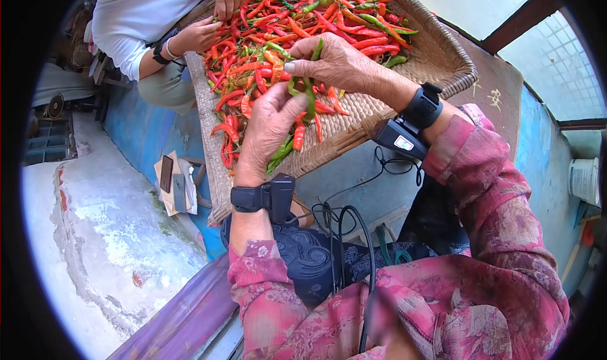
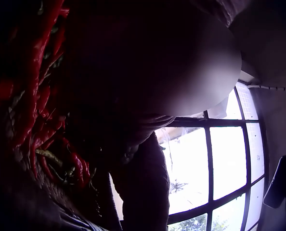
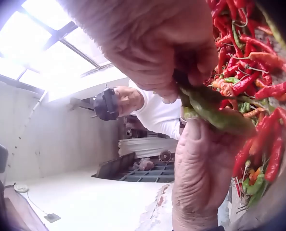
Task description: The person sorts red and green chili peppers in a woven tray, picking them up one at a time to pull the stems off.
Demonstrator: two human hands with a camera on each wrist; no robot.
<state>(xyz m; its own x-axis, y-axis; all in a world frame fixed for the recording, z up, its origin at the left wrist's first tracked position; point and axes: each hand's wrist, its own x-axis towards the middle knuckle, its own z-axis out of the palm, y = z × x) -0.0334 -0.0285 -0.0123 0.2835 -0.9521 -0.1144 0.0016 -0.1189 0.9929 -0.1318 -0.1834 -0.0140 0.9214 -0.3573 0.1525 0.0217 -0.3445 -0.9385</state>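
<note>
Both hands meet over a heap of red and green chili peppers (image 1: 253, 66) on a woven tray. My right hand (image 1: 332, 60) grips green chili peppers (image 1: 310, 101), one tip poking up above its fingers. Below it, my left hand (image 1: 272, 123) pinches the green chili peppers between thumb and fingers. The right wrist view shows a green chili pepper (image 3: 220, 113) close up, with the left thumb against it and the right fingers curled at its upper end. The left wrist view is mostly dark, with red chili peppers (image 2: 39, 96) at its left side.
The woven tray (image 1: 458, 66) has a raised rim at the right. Across it, another person in a white shirt (image 1: 148, 18) has both hands at the peppers' far left edge. Black cables (image 1: 341, 218) hang near the lap. A white bucket (image 1: 585, 180) stands far right.
</note>
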